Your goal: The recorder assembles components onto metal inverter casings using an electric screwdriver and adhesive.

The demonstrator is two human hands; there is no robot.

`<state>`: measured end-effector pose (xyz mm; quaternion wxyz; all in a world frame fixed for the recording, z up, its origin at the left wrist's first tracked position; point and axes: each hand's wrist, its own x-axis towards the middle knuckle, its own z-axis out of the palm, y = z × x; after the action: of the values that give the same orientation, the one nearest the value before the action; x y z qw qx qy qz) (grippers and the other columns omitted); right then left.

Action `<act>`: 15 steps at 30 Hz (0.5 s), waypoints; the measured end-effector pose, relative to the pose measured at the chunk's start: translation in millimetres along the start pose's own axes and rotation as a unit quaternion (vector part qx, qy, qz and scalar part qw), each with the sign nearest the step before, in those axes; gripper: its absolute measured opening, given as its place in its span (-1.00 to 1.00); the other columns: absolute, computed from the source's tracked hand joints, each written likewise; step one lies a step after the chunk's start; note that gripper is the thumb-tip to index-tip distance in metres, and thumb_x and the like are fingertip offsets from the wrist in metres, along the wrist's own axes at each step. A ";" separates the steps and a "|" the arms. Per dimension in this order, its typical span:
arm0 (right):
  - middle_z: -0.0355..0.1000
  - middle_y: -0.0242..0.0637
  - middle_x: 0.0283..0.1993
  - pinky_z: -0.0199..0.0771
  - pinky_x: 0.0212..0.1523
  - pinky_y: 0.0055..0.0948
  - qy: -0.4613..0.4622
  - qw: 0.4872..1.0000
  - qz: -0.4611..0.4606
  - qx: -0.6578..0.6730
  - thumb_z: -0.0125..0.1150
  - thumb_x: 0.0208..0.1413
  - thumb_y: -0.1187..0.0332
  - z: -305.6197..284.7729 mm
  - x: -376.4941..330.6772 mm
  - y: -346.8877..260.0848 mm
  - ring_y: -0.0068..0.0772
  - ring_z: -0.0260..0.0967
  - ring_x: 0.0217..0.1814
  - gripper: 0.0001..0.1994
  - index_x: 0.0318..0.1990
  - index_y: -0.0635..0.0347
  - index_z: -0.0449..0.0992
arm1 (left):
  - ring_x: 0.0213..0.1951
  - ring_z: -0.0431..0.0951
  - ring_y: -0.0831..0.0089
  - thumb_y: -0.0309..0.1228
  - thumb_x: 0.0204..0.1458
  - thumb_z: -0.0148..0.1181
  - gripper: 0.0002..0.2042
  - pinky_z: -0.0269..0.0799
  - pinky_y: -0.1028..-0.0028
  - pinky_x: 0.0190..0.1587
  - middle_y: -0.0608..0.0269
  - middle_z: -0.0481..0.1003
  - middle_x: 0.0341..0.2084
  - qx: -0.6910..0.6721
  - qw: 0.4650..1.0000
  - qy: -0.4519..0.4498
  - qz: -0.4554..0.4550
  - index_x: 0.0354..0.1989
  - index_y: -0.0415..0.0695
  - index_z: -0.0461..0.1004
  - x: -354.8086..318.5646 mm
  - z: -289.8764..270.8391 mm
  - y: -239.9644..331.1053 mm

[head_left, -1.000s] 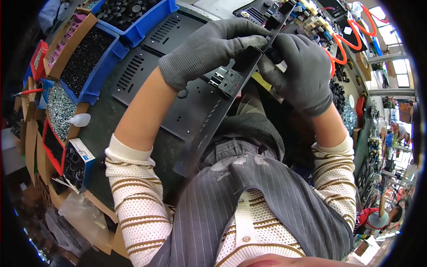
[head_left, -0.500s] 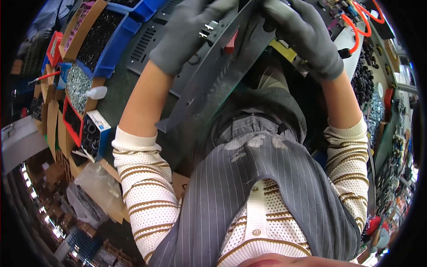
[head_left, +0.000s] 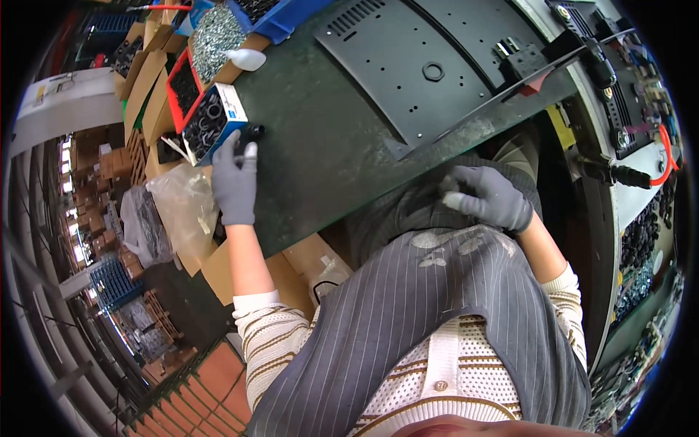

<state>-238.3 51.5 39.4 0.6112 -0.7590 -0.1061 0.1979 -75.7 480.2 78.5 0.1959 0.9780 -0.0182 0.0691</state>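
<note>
My left hand (head_left: 237,182), in a grey glove, is at the near edge of a small blue-and-white box (head_left: 233,108) full of black rings (head_left: 207,122). Its thumb and forefinger are apart. Just beyond the fingertips sits a small black round part (head_left: 255,132). My right hand (head_left: 489,197), gloved too, hovers over my lap with fingers loosely bent and nothing visible in them. A black metal panel (head_left: 397,80) with slots and holes lies on the bench, a black ring nut (head_left: 433,71) on its face. Its upright flange carries a black socket part (head_left: 520,60) and a red piece (head_left: 535,85).
The dark green bench top (head_left: 313,138) runs beneath the panel. Beside the box stand a red tray (head_left: 183,91), a heap of small metal screws (head_left: 218,40), a white bottle (head_left: 247,59) and a blue bin (head_left: 287,18). A tool on an orange coiled hose (head_left: 666,153) is at right.
Both hands have left the panel, which was tilted up and now lies flat. My left hand went to the box of rings, my right drew back over my lap. The view has shifted.
</note>
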 end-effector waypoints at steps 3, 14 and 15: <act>0.52 -0.12 -0.36 0.49 -0.21 -0.24 -0.044 0.993 -0.077 -0.084 0.25 0.23 0.08 8.9 24.9 -13.9 -0.09 0.54 -0.29 -0.63 -0.16 0.27 0.53 | -0.04 0.57 0.12 -0.18 0.15 0.29 -0.59 0.50 0.22 0.03 0.13 0.49 0.07 0.124 0.988 -0.008 0.089 0.17 0.06 0.51 3.3 10.5 10.4; 0.53 -0.13 -0.08 0.68 -0.22 -0.54 -0.140 0.861 0.047 0.487 0.13 0.35 0.20 40.0 44.3 -40.2 -0.33 0.61 -0.12 -0.45 0.32 0.43 0.25 | 0.08 0.49 0.26 -0.24 0.03 0.38 -0.57 0.44 0.33 0.11 0.03 0.41 0.14 -0.449 0.819 -0.292 0.206 0.07 -0.15 0.59 -70.2 10.1 133.1; 0.53 -0.11 -0.06 0.70 -0.21 -0.53 -0.167 0.825 0.049 0.537 0.13 0.35 0.21 40.6 43.1 -39.2 -0.31 0.62 -0.11 -0.44 0.34 0.44 0.22 | 0.12 0.47 0.21 -0.23 0.03 0.39 -0.56 0.43 0.32 0.12 -0.01 0.38 0.18 -0.434 0.806 -0.313 0.252 0.07 -0.15 0.59 -75.7 16.3 140.3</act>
<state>-213.8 113.9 63.0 0.8845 -0.2705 -0.0460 0.3773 -157.4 345.1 106.3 0.5598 0.7203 -0.3525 -0.2088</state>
